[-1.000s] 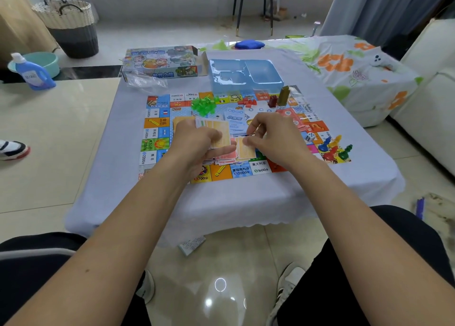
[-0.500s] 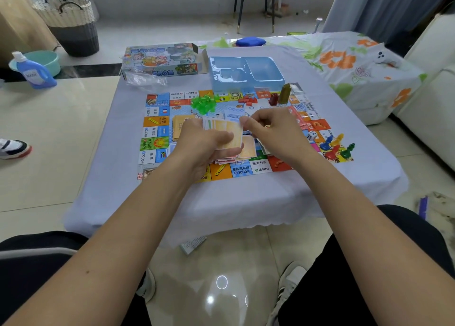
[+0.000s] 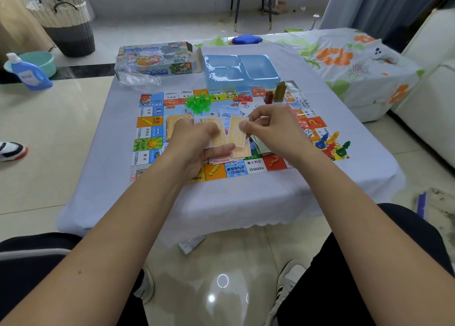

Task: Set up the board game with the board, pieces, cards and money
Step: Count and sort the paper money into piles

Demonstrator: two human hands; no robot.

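Note:
The colourful game board point(image 3: 150, 138) lies flat on the low table. My left hand point(image 3: 194, 146) grips a stack of play money point(image 3: 216, 133) above the board's near half. My right hand point(image 3: 273, 131) pinches one orange note point(image 3: 237, 133) by its top corner, right beside that stack. Sorted piles of notes lie under my hands: orange point(image 3: 242, 151), pink point(image 3: 219, 159), green point(image 3: 262, 147). Green houses point(image 3: 198, 101) and red houses point(image 3: 242, 99) sit at the far side. Coloured pawns point(image 3: 332, 144) and a die point(image 3: 308, 132) are at the right edge.
A blue plastic insert tray point(image 3: 258, 66) and the open game box point(image 3: 155, 58) stand at the table's far end, with a clear bag point(image 3: 138, 78). Two tall pieces point(image 3: 279, 91) stand near the tray. A folded leaflet point(image 3: 190, 244) lies on the floor under the table edge.
My right hand rose from the piles on the board to the stack in my left hand and now pulls one orange note away from it.

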